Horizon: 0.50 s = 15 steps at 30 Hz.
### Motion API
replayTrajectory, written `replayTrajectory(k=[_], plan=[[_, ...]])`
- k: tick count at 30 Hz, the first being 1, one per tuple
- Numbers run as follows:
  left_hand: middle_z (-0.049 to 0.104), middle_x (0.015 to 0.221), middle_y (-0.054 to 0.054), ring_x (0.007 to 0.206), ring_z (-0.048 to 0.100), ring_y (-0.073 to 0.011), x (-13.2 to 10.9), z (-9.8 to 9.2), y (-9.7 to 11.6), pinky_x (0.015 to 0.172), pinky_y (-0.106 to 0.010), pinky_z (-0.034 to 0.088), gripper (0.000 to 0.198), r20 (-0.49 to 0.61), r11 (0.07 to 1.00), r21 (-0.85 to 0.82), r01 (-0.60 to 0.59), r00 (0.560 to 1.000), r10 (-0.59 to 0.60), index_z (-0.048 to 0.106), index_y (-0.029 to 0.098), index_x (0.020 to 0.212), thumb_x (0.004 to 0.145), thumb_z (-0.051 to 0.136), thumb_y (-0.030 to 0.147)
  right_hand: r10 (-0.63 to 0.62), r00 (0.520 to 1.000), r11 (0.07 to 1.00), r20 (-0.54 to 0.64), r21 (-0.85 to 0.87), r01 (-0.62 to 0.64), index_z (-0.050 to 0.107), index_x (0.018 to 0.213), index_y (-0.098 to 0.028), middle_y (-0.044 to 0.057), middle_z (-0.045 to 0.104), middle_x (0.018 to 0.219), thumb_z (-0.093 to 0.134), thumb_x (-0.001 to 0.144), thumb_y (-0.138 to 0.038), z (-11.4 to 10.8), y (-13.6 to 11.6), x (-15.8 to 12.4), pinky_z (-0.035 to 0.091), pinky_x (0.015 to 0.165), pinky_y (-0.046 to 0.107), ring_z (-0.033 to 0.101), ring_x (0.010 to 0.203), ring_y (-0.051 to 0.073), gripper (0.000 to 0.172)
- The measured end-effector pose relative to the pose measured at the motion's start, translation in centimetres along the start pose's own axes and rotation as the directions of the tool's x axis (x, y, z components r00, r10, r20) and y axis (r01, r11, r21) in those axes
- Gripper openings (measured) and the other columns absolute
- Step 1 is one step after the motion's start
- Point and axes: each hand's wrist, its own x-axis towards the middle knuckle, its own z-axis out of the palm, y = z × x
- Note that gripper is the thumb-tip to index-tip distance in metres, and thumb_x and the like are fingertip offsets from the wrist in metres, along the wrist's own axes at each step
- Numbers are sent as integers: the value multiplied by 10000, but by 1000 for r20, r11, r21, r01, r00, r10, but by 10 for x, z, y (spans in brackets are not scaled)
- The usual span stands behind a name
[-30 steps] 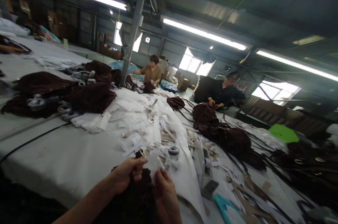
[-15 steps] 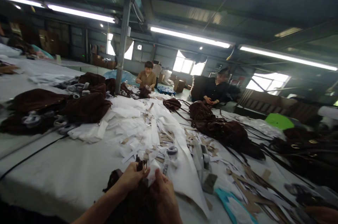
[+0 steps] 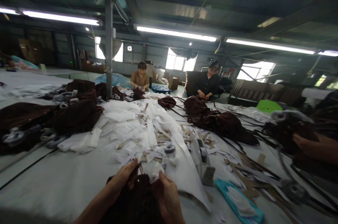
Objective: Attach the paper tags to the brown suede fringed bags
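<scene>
The dark brown article (image 3: 139,201) is located left of the grey tape dispenser (image 3: 207,174), on the near side. The left hand (image 3: 123,180) contacts the article; its degree of closure cannot be determined. The right hand (image 3: 169,194), apart from the left and nearer the dispenser, pinches a white piece (image 3: 156,171). A blue packet (image 3: 220,183) lies near right of the dispenser.
</scene>
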Motion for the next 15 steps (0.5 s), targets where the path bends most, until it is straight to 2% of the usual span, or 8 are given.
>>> replayTrajectory(k=[3,7,11,15], plan=[[383,408,80,347,293,-57,-3,1,0,372,-196,220,559,13,993,95,-69,998,68,472,180,573,703,550,719,-24,1000,999,7,26,24,699,780,-132,33,726,687,870,555,-356,-2,2,1,491,529,219,653,597,146,361],[429,404,58,371,331,-65,-10,4,0,399,-203,205,546,78,983,136,-123,990,113,478,168,551,761,538,668,-24,999,999,-30,26,25,687,764,-133,15,700,621,850,598,-371,-7,7,5,457,481,202,612,518,119,333],[431,434,70,392,323,-67,-13,3,-4,404,-200,211,475,93,993,80,-82,993,75,513,164,606,743,611,608,-37,999,999,-6,34,37,691,766,-132,17,699,626,847,602,-377,-5,7,4,459,493,200,607,521,114,333],[529,532,44,457,403,-72,-15,1,-7,448,-188,285,358,155,997,-14,-77,985,78,563,151,668,737,689,479,-45,999,997,28,66,43,690,731,-136,31,719,679,865,568,-356,3,3,-3,488,541,219,642,585,139,324]])
